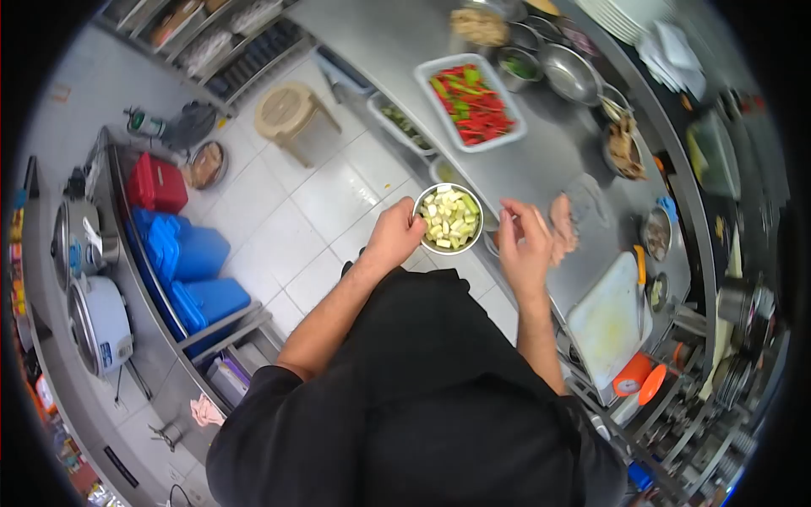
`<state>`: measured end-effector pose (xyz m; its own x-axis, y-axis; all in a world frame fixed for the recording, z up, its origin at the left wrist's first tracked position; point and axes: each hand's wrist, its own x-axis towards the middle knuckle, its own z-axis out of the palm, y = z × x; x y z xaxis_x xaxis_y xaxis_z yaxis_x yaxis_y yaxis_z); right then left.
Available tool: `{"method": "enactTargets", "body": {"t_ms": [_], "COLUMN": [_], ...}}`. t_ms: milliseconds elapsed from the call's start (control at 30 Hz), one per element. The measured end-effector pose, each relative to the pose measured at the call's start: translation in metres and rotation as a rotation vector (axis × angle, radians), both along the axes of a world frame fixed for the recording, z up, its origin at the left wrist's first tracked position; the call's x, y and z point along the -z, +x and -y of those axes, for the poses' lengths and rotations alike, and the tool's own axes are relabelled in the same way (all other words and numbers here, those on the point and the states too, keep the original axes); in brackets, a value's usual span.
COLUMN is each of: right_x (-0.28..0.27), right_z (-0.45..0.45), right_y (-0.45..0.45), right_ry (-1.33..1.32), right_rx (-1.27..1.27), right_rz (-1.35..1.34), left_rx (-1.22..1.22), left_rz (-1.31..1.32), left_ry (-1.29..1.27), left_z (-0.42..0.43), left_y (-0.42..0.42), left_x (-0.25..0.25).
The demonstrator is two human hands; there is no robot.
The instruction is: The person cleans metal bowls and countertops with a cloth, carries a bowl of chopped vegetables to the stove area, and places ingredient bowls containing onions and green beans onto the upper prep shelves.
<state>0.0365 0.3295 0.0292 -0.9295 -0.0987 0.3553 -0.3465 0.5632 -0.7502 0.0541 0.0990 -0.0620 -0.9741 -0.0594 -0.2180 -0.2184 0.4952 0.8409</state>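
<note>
My left hand (399, 236) grips the left rim of a round metal bowl (448, 250), its thumb over the edge. Pale green chopped vegetable pieces (449, 218) fill the bowl. To the right of the bowl, my right hand (525, 240) is raised with its fingers apart and slightly curled, nothing visible between them. It is near the counter's edge, beside some pale raw meat (563, 228) lying on the metal counter (541, 169).
A white tray (517, 139) of red and green chillies stands on the counter. Metal bowls (568, 72) are behind it. A cutting board (601, 325) with a knife (641, 287) lies at the right. A stool (285, 110) and blue bins (190, 249) are at the left.
</note>
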Motion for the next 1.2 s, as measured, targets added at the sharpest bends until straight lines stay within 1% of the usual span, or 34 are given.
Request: {"method": "enactTargets", "body": {"t_ms": [33, 67, 167, 200, 300, 333, 433, 533, 567, 633, 667, 767, 833, 900, 967, 1000, 1033, 1100, 1133, 1200], "right_x": [-0.001, 0.000, 0.020, 0.019, 0.028, 0.032, 0.039, 0.047, 0.048, 0.046, 0.049, 0.075, 0.088, 0.076, 0.048, 0.040, 0.016, -0.031, -0.017, -0.049], "right_z": [0.027, 0.053, 0.138, 0.167, 0.247, 0.269, 0.321, 0.363, 0.379, 0.413, 0.430, 0.482, 0.515, 0.540, 0.563, 0.568, 0.578, 0.596, 0.590, 0.613], "right_y": [-0.010, -0.019, -0.037, -0.038, -0.039, -0.040, -0.047, -0.064, -0.072, -0.098, -0.114, -0.197, -0.282, -0.376, -0.471, -0.529, -0.578, -0.669, -0.755, -0.815], "right_ry": [0.048, 0.148, 0.443, 0.480, 0.481, 0.473, 0.457, 0.436, 0.421, 0.301, 0.240, 0.181, 0.248, 0.176, 0.160, 0.192, 0.164, 0.051, 0.222, -0.176], "right_rx": [-0.076, -0.148, -0.314, -0.354, -0.425, -0.455, -0.626, -0.733, -0.760, -0.805, -0.829, -0.761, -0.580, -0.364, -0.149, -0.056, -0.012, 0.090, 0.295, 0.245], "right_rz": [0.014, 0.096, -0.029, 0.025, 0.033, -0.004, -0.026, 0.054, 0.070, 0.157, 0.204, 0.120, -0.108, -0.190, -0.248, -0.384, -0.544, -0.344, -0.448, 0.057], "left_rx": [-0.042, -0.076, -0.181, -0.196, -0.295, -0.323, -0.401, -0.459, -0.489, -0.551, -0.562, -0.617, -0.741, -0.873, -0.988, -1.061, -1.151, -1.253, -1.293, -1.454], "left_rz": [-0.025, -0.051, -0.114, -0.115, -0.186, -0.130, -0.173, -0.095, -0.045, 0.045, 0.133, 0.142, 0.097, 0.048, 0.070, 0.052, 0.034, 0.073, 0.069, 0.028], "left_ry": [-0.035, -0.063, -0.038, -0.072, -0.104, -0.098, -0.136, -0.147, -0.108, -0.033, 0.008, 0.016, 0.221, 0.241, 0.178, 0.209, 0.243, 0.194, 0.143, 0.199], "left_z": [0.028, 0.053, 0.117, 0.136, 0.184, 0.200, 0.248, 0.300, 0.319, 0.361, 0.383, 0.451, 0.491, 0.524, 0.559, 0.575, 0.589, 0.617, 0.626, 0.641], "left_y": [0.000, 0.001, 0.010, 0.012, 0.019, 0.019, 0.012, 0.001, -0.003, -0.008, -0.011, -0.013, -0.006, -0.001, 0.011, 0.017, 0.024, 0.048, 0.054, 0.064], "left_x": [0.001, 0.001, 0.004, -0.002, 0.005, 0.002, 0.007, 0.015, 0.023, 0.039, 0.045, 0.069, 0.072, 0.055, 0.034, 0.029, 0.025, 0.022, 0.017, 0.023]}}
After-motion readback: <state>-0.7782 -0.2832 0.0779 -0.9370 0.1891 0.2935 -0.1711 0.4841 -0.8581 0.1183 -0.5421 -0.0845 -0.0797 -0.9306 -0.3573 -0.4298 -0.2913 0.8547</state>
